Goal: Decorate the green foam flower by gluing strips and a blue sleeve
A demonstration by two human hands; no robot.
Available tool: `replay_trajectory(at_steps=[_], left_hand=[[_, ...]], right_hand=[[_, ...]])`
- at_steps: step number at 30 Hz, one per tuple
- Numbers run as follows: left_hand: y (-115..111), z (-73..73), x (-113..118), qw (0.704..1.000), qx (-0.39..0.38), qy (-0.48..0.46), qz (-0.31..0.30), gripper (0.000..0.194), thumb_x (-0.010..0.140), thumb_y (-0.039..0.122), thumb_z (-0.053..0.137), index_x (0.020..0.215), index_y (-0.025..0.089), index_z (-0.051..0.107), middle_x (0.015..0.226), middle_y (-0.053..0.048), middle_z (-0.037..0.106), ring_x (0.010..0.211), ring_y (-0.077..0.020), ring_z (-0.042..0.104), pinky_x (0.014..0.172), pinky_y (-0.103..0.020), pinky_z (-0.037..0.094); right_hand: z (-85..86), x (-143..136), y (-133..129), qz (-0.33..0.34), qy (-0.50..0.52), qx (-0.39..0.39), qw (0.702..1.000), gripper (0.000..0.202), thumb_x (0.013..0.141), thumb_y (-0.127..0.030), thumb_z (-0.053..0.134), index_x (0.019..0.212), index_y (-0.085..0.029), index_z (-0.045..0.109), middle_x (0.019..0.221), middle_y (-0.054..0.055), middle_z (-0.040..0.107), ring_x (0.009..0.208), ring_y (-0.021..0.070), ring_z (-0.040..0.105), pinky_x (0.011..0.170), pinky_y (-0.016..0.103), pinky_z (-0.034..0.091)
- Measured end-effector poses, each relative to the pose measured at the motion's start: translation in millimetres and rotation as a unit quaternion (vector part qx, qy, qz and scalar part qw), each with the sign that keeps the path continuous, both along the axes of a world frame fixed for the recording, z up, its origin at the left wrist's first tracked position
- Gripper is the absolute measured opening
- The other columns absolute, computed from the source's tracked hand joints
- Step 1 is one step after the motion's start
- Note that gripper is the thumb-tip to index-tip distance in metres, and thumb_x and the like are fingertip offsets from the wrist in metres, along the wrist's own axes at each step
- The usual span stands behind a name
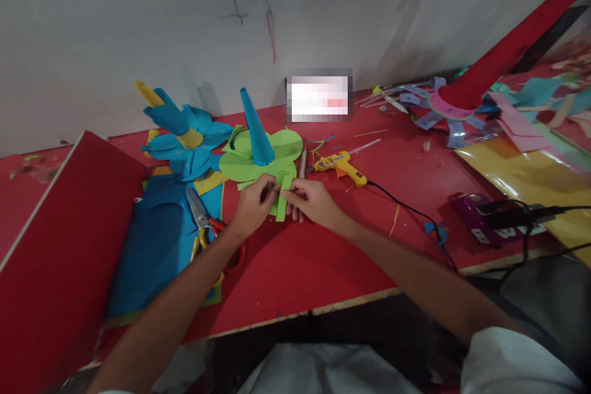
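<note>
Both hands meet over the red table around a light green paper strip (283,202). My left hand (255,202) pinches it from the left, fingers curled. From the right, my right hand (311,200) grips the same strip between thumb and fingers. Just beyond lies a green paper flower (289,143) with a blue paper cone (257,132) standing on its middle. A blue paper flower (212,132) with a yellow and blue rolled centre sits to the left. Scissors (198,209) with red and yellow handles rest near my left forearm.
A yellow glue gun (344,167) with a black cord lies right of my hands. Blue paper sheets (152,246) and a red board (69,240) are at left. A purple box (480,218), gold sheet (517,175) and red paper cone (503,64) stand at right.
</note>
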State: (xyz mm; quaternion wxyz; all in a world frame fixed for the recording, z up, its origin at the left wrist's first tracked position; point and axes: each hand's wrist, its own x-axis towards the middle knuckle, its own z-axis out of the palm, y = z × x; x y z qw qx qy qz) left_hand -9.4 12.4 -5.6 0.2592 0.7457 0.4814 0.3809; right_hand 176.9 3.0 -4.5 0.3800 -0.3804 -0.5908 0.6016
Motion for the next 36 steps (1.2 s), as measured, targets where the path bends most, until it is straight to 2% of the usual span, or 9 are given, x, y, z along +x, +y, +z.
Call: replay_trajectory(at_steps=[4, 8, 15, 22, 27, 31, 36], left_hand=[[0.9, -0.8, -0.1, 1.000, 0.012, 0.009, 0.012, 0.017, 0.096, 0.033, 0.054, 0.084, 0.022, 0.051, 0.065, 0.006, 0.051, 0.059, -0.0108, 0.046, 0.058, -0.024, 0.035], [-0.1, -1.3, -0.6, 1.000, 0.010, 0.006, -0.017, 0.012, 0.095, 0.029, 0.052, 0.086, 0.021, 0.052, 0.068, 0.005, 0.051, 0.061, -0.0109, 0.047, 0.059, -0.024, 0.035], [-3.7, 2.8, -0.6, 0.998, -0.013, -0.015, -0.056, 0.014, 0.097, 0.032, 0.053, 0.088, 0.021, 0.053, 0.070, 0.005, 0.051, 0.063, -0.0113, 0.048, 0.059, -0.024, 0.037], [-4.2, 6.4, 1.3, 0.997, -0.027, -0.026, -0.069, 0.011, 0.096, 0.029, 0.052, 0.088, 0.021, 0.051, 0.071, 0.005, 0.050, 0.064, -0.0110, 0.047, 0.060, -0.023, 0.036], [-3.3, 3.0, 1.2, 0.995, -0.050, -0.035, -0.082, 0.016, 0.098, 0.033, 0.051, 0.088, 0.021, 0.050, 0.072, 0.004, 0.049, 0.065, -0.0115, 0.045, 0.060, -0.023, 0.036], [-3.4, -1.3, 0.7, 0.987, -0.107, -0.053, -0.105, 0.020, 0.101, 0.038, 0.049, 0.090, 0.021, 0.048, 0.073, 0.004, 0.049, 0.065, -0.0129, 0.048, 0.061, -0.024, 0.038], [-4.3, 1.4, 1.5, 0.987, -0.112, -0.056, -0.104, 0.038, 0.105, 0.053, 0.043, 0.085, 0.021, 0.047, 0.072, 0.003, 0.046, 0.066, -0.0130, 0.045, 0.062, -0.025, 0.038]], right_hand=[[1.5, 0.6, 0.1, 0.011, 0.018, -0.016, 1.000, 0.043, 0.088, -0.060, 0.069, 0.077, -0.022, 0.050, 0.062, -0.003, 0.068, 0.043, 0.0099, 0.061, 0.038, 0.019, 0.046], [4.0, 0.9, -0.4, 0.002, 0.022, -0.022, 1.000, 0.044, 0.086, -0.061, 0.070, 0.078, -0.022, 0.052, 0.061, -0.003, 0.067, 0.042, 0.0097, 0.060, 0.037, 0.019, 0.046], [5.0, 1.4, -1.6, -0.023, 0.011, -0.014, 1.000, 0.043, 0.087, -0.063, 0.068, 0.080, -0.024, 0.052, 0.056, -0.005, 0.063, 0.039, 0.0133, 0.060, 0.032, 0.022, 0.043], [2.6, 1.2, -0.8, -0.021, 0.011, 0.002, 1.000, 0.041, 0.089, -0.062, 0.067, 0.095, -0.025, 0.051, 0.054, -0.008, 0.061, 0.040, 0.0152, 0.061, 0.034, 0.022, 0.046], [0.5, 1.4, -0.4, -0.017, 0.008, 0.013, 1.000, 0.039, 0.092, -0.061, 0.062, 0.092, -0.024, 0.051, 0.054, -0.008, 0.060, 0.039, 0.0127, 0.059, 0.033, 0.020, 0.044], [0.6, 1.6, -1.1, -0.020, 0.017, 0.011, 1.000, 0.039, 0.092, -0.061, 0.062, 0.091, -0.024, 0.051, 0.056, -0.007, 0.061, 0.040, 0.0121, 0.059, 0.033, 0.020, 0.044], [1.3, 1.0, -0.7, -0.032, 0.032, 0.011, 0.999, 0.039, 0.092, -0.061, 0.063, 0.089, -0.023, 0.052, 0.057, -0.006, 0.062, 0.040, 0.0109, 0.058, 0.034, 0.019, 0.044]])
